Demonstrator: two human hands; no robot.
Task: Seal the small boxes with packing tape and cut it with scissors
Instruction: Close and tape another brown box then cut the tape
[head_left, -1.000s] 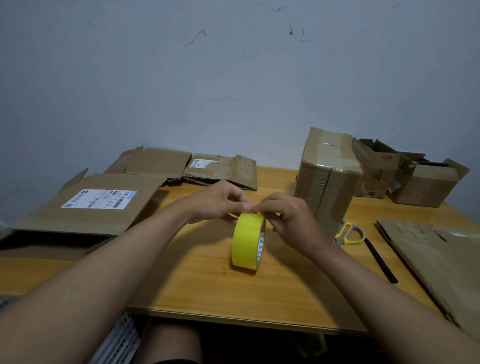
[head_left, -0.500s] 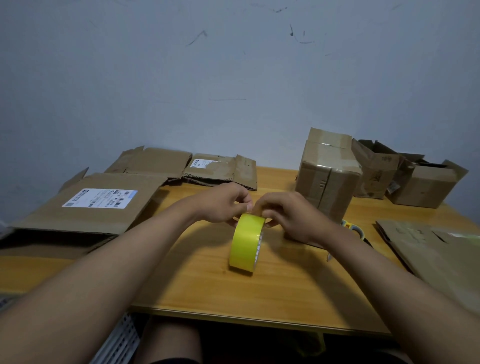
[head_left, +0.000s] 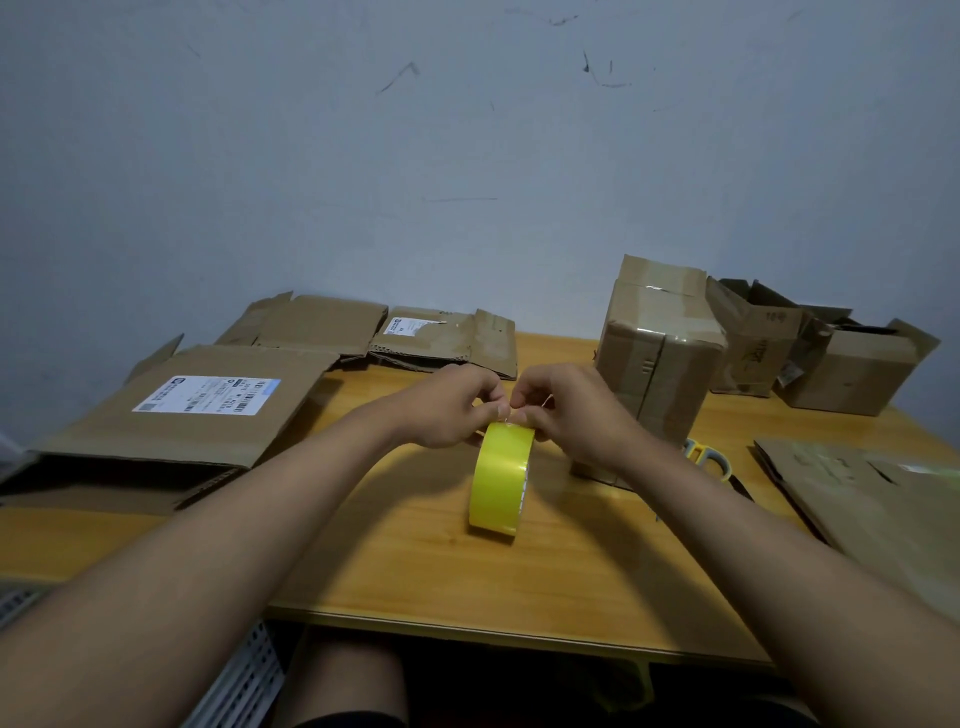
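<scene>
Left hand (head_left: 451, 406) & right hand (head_left: 570, 410) both pinch top of upright yellow packing-tape roll (head_left: 500, 477) on wooden table (head_left: 545, 577), taped cardboard box (head_left: 655, 358) just beside.

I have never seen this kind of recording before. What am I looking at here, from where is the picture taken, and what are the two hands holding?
There is no machine here: a person works with two bare hands. The one picture comes from a wide-angle camera worn on the person's head, looking forward and down, so both forearms reach in from the bottom.

On the light wooden table a yellow roll of packing tape stands on its edge. The left hand and the right hand both pinch at the top of the roll, probably searching for the loose tape end; that end is too small to see.

Behind the right hand stands a tall brown cardboard box. Yellow-handled scissors lie to its right, partly hidden by the forearm. Flattened cardboard sheets lie on the left, and open small boxes stand at the far right.
</scene>
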